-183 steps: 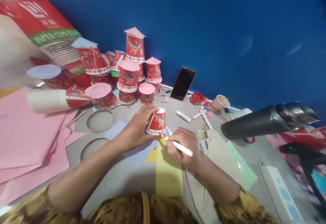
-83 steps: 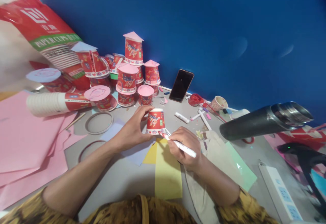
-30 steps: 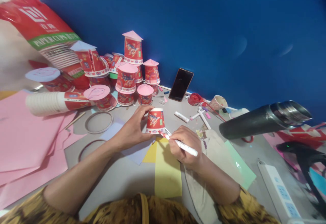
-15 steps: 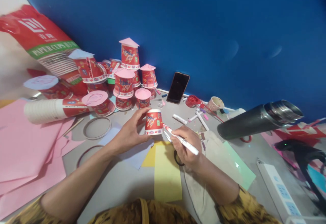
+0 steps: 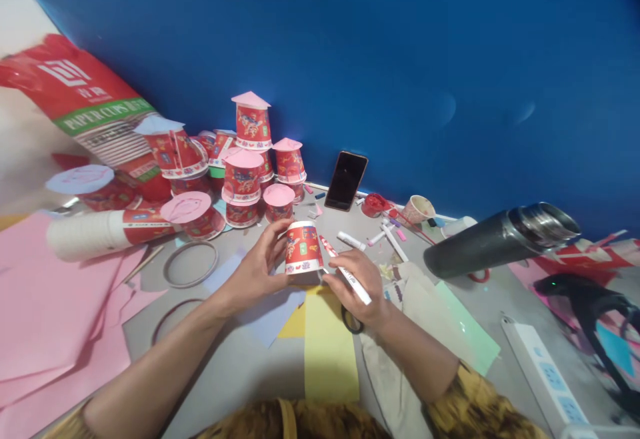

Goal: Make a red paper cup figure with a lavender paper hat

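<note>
A red printed paper cup (image 5: pixel 303 247), upside down with its white base up, is gripped by my left hand (image 5: pixel 265 259) at its left side. Between the fingers of my right hand (image 5: pixel 357 282) is a white marker (image 5: pixel 353 282) with a red tip end. That end points up and left, close beside the cup's right side; I cannot tell if it touches. Beyond the hands stand stacked red paper cups (image 5: pixel 242 179), several topped with pink paper cones or discs. Yellow paper (image 5: pixel 330 352) and scissors with a black handle (image 5: pixel 352 320) lie below the hands.
A phone (image 5: pixel 346 180) leans against the blue wall. To the right lie loose markers (image 5: pixel 351 240), a dark steel flask (image 5: pixel 480 242), a beige cloth (image 5: pixel 415 306) and a power strip (image 5: pixel 545 372). Pink paper sheets (image 5: pixel 50 306) and a cup sleeve (image 5: pixel 95 236) are on the left.
The cup has turned a little in my left hand, so its print has shifted. My right hand with the marker has moved slightly left. The camera view has tilted up somewhat.
</note>
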Action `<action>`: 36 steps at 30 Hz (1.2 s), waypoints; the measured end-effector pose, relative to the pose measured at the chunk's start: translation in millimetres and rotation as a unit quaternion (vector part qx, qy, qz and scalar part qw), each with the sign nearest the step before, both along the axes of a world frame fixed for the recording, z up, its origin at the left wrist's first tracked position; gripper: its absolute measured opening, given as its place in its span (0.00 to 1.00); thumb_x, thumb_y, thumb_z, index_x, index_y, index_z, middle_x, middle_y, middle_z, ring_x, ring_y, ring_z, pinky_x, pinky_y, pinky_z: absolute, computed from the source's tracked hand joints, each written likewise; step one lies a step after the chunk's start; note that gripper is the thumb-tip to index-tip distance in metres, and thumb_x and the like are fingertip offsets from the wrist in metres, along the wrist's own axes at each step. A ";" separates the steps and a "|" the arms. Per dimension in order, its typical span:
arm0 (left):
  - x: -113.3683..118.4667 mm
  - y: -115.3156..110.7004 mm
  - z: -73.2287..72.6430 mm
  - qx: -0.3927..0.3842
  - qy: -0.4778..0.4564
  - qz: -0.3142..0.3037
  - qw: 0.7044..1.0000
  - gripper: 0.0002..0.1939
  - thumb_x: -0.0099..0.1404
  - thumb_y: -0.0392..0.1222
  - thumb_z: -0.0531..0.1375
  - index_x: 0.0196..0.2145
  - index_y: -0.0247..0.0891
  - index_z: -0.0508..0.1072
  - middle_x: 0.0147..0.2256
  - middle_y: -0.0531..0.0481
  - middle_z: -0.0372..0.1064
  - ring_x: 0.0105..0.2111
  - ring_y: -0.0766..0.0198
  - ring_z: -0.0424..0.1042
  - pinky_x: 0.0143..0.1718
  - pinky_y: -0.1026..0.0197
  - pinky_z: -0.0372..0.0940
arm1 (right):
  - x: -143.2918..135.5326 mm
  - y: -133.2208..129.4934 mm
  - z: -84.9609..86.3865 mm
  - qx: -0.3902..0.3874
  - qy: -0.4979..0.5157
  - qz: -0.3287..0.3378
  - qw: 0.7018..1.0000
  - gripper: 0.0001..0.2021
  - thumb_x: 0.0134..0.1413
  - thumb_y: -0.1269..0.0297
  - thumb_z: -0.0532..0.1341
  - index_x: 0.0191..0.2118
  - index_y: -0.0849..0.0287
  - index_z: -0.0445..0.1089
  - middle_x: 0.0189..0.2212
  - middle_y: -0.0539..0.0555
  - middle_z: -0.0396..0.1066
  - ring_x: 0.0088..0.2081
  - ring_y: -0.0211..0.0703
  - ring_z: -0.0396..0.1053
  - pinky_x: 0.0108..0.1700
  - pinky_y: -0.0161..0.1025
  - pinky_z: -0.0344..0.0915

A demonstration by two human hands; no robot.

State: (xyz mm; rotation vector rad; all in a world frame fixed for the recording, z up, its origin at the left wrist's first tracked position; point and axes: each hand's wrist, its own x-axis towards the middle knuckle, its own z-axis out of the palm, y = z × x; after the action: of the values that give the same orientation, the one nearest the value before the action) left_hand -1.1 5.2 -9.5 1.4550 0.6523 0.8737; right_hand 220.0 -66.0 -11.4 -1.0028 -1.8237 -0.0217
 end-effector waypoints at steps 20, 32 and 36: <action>-3.8 -4.6 6.6 0.051 0.108 -0.016 0.993 0.43 0.57 0.44 0.72 0.66 0.48 0.59 0.68 0.39 0.58 0.65 0.42 0.65 0.67 0.37 0.61 | -2.2 -10.7 16.4 0.019 0.014 0.057 0.998 0.07 0.66 0.65 0.60 0.46 0.56 0.74 0.30 0.54 0.74 0.30 0.43 0.71 0.32 0.42 0.70; -1.6 0.0 2.6 0.251 0.212 0.070 0.942 0.40 0.61 0.44 0.69 0.66 0.48 0.57 0.64 0.40 0.58 0.66 0.44 0.60 0.66 0.38 0.61 | -13.9 -32.1 23.4 -0.187 0.203 -0.018 0.961 0.06 0.68 0.63 0.60 0.45 0.57 0.73 0.33 0.54 0.78 0.29 0.40 0.75 0.30 0.34 0.71; -0.8 0.0 -3.8 0.284 0.217 0.076 0.931 0.44 0.58 0.38 0.69 0.68 0.46 0.55 0.65 0.37 0.57 0.66 0.41 0.58 0.67 0.37 0.57 | -19.0 -36.4 3.4 -0.175 0.152 0.003 0.973 0.05 0.67 0.65 0.61 0.44 0.57 0.72 0.33 0.55 0.77 0.31 0.41 0.75 0.33 0.37 0.72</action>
State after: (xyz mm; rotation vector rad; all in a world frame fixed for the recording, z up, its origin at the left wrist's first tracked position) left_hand -2.0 5.3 -13.3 2.1813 0.8934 0.9098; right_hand 201.0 -102.4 -8.0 -1.1723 -1.5773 0.4491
